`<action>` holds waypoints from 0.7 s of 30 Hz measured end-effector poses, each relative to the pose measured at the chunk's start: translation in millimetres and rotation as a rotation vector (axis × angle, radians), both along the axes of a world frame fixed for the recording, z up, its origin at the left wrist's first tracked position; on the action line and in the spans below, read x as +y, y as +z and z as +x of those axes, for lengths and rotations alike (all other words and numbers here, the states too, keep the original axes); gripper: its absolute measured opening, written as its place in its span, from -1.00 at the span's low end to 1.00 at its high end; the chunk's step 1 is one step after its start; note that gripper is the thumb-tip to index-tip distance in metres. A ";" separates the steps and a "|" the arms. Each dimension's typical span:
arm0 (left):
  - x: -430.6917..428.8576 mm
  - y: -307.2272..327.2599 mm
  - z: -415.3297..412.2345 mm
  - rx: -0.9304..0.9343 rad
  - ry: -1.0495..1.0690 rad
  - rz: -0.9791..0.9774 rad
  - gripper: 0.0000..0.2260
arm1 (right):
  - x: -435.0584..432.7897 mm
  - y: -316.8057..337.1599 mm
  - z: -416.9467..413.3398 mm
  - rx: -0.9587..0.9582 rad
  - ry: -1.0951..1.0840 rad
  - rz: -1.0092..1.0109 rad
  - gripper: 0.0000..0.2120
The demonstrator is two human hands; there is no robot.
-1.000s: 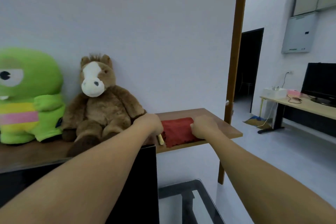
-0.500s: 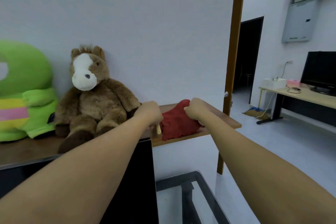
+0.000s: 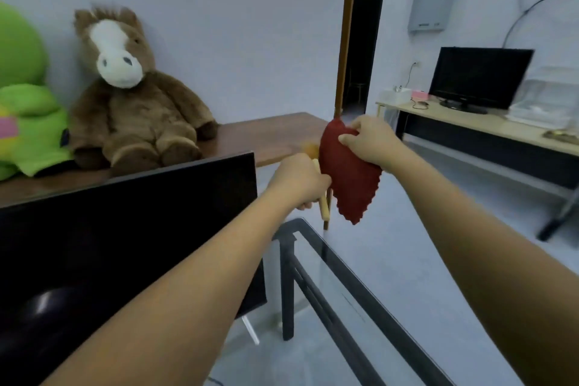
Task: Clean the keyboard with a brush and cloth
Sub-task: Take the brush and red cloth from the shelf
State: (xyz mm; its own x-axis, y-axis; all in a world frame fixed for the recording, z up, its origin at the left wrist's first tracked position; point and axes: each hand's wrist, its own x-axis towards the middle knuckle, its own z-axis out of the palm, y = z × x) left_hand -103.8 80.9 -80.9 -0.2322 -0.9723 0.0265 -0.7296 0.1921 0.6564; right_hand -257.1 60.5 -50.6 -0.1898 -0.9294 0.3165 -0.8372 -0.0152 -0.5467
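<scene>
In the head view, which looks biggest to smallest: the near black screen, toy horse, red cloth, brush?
1. black screen (nearness inflates it)
2. toy horse
3. red cloth
4. brush, mostly hidden in the left hand

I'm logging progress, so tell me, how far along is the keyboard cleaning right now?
Done: both tools are collected. The right hand grips the red scalloped-edge cloth in the air, off the brown wooden shelf; the left hand grips the pale wooden-handled brush. In hand: just holding both tools. Left: all brushing and wiping; no keyboard is in view.
</scene>
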 end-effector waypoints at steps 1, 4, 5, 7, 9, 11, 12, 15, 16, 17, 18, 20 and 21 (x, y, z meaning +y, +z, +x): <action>11.1 -22.7 1.8 0.003 -0.002 0.047 -0.78 | 11.3 -17.8 1.3 0.005 -0.003 0.034 -0.78; 41.8 -96.3 11.5 -0.058 -0.024 0.189 -0.75 | 45.3 -82.1 13.2 0.035 -0.004 0.156 -0.84; 49.6 -122.4 16.2 -0.076 -0.024 0.238 -0.75 | 56.6 -105.3 18.6 0.037 0.000 0.197 -0.83; 63.9 -170.2 27.2 -0.103 0.000 0.330 -0.79 | 78.1 -151.5 29.3 0.011 0.032 0.264 -0.83; 78.6 -210.4 40.8 -0.143 0.032 0.416 -0.81 | 97.7 -196.4 39.1 -0.023 0.086 0.328 -0.86; 91.3 -243.4 55.2 -0.176 0.052 0.483 -0.85 | 112.6 -236.2 45.3 -0.049 0.137 0.396 -0.83; 95.8 -257.2 61.4 -0.191 0.064 0.514 -0.83 | 117.5 -254.5 45.9 -0.071 0.152 0.438 -0.83; 103.5 -291.4 71.9 -0.191 0.140 0.647 -0.81 | 126.9 -309.8 37.4 -0.102 0.146 0.594 -0.84; 104.6 -300.4 71.6 -0.183 0.168 0.690 -0.81 | 127.1 -328.8 32.2 -0.101 0.121 0.636 -0.82; 105.1 -308.3 70.1 -0.179 0.179 0.725 -0.81 | 128.1 -344.5 27.4 -0.098 0.088 0.666 -0.81; 105.5 -314.9 67.1 -0.178 0.177 0.754 -0.81 | 127.9 -357.9 22.7 -0.101 0.046 0.687 -0.78; 105.5 -325.7 59.7 -0.188 0.163 0.786 -0.84 | 127.1 -374.1 15.2 -0.086 -0.027 0.695 -0.70; 105.6 -329.7 56.3 -0.197 0.156 0.793 -0.85 | 127.2 -379.6 12.2 -0.031 -0.049 0.674 -0.68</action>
